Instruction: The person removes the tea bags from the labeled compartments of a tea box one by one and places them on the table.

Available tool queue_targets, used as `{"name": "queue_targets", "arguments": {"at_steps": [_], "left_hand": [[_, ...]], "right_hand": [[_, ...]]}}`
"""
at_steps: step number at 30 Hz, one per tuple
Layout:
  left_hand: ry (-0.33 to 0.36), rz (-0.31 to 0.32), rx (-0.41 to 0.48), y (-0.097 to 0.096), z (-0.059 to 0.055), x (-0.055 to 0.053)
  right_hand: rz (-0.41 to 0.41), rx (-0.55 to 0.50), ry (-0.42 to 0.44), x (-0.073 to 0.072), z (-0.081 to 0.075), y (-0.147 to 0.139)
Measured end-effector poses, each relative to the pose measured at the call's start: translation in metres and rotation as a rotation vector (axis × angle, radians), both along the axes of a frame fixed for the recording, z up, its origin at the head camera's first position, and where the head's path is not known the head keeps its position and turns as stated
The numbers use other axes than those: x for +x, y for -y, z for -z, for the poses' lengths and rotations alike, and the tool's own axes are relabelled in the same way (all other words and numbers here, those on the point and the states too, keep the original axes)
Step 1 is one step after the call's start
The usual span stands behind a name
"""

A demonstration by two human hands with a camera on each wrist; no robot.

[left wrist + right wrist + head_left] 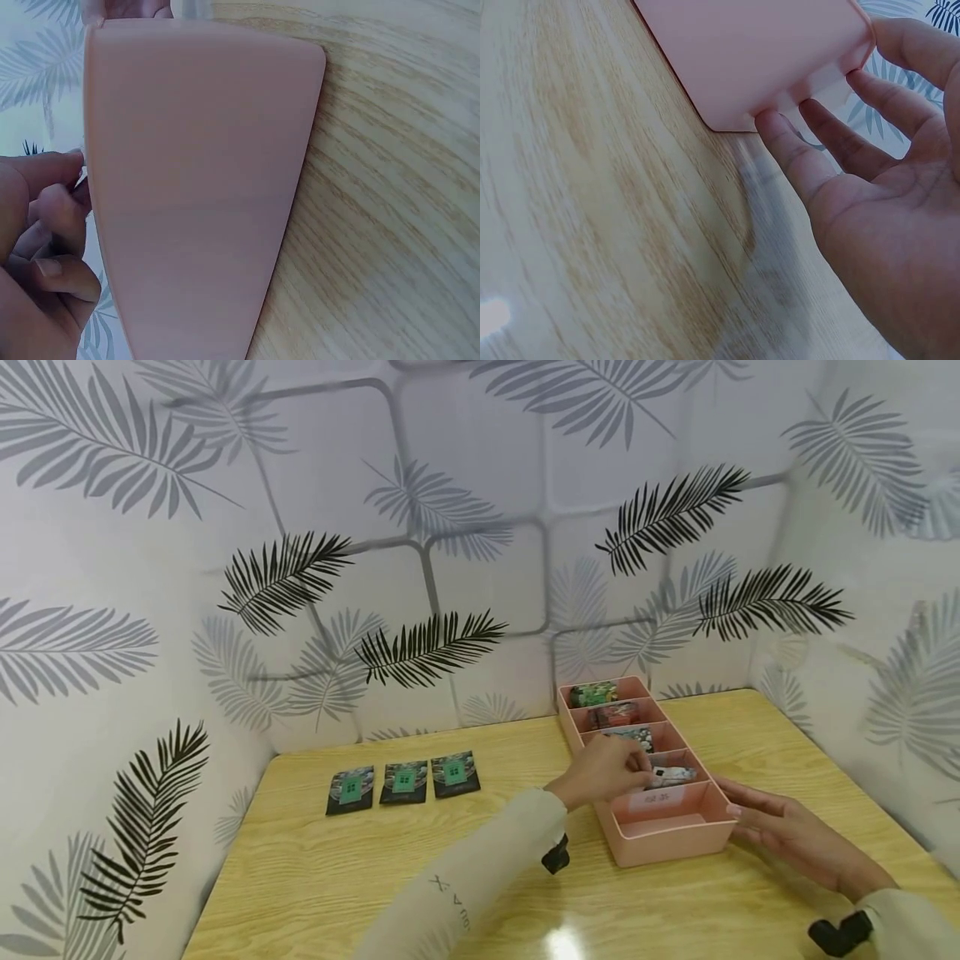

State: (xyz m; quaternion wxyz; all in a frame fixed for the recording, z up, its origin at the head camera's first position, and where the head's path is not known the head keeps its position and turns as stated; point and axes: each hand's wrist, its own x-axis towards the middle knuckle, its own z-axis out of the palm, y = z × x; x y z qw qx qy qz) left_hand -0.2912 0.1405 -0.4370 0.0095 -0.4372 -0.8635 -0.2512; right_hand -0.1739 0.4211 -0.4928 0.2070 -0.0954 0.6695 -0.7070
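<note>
Pale wood tabletop [300,877]: the left hand [609,768] pinches a whitish packet [677,776] at its three o'clock, inside a pink tray [671,850]; the right hand [802,842], fingers spread, touches the tray's four-o'clock side. Dark packets [406,782] lie toward nine o'clock.

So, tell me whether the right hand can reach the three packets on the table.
Probably not directly: the tray and left arm lie between the right hand and the three packets.
</note>
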Motion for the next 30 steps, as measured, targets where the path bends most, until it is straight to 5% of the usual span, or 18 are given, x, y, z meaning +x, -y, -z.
{"name": "queue_targets", "arguments": {"at_steps": [7, 19, 24, 30], "left_hand": [[0.013, -0.005, -0.016, -0.002, 0.001, 0.006], [-0.122, -0.035, -0.008, -0.004, -0.001, 0.011], [-0.232, -0.035, 0.064, 0.001, -0.004, 0.008], [-0.219, -0.047, 0.173, 0.011, -0.009, 0.004]], "right_hand": [[-0.008, -0.024, -0.009, 0.000, -0.001, 0.004], [0.007, -0.025, -0.019, -0.002, 0.001, 0.006], [-0.004, -0.042, -0.040, 0.000, 0.001, 0.004], [0.020, -0.015, -0.044, 0.000, 0.002, 0.003]]}}
